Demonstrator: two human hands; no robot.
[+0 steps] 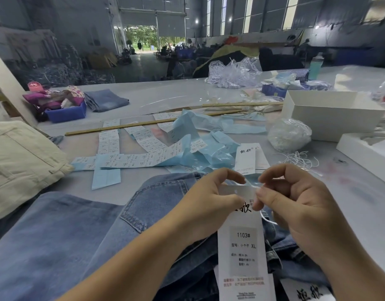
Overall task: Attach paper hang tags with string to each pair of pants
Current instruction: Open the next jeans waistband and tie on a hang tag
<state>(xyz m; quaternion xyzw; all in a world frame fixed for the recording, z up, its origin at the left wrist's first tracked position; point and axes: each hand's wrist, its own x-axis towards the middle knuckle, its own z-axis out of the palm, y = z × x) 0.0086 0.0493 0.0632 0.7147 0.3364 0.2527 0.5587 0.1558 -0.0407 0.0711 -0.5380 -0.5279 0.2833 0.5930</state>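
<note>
Garment factory, finishing and packing hall. High industrial shed with tall windows (248,14) and an open roll-up door (153,38) onto greenery. Long pale worktable (165,94) bearing strips of printed size stickers (130,157), folded jeans (105,100), blue plastic bins (65,115), bagged tag strings (288,134), white cartons (330,118). Heaped denim stacks (57,70) along the left wall.

Two bare forearms (130,257) (no sleeves), short unpainted nails.
</note>
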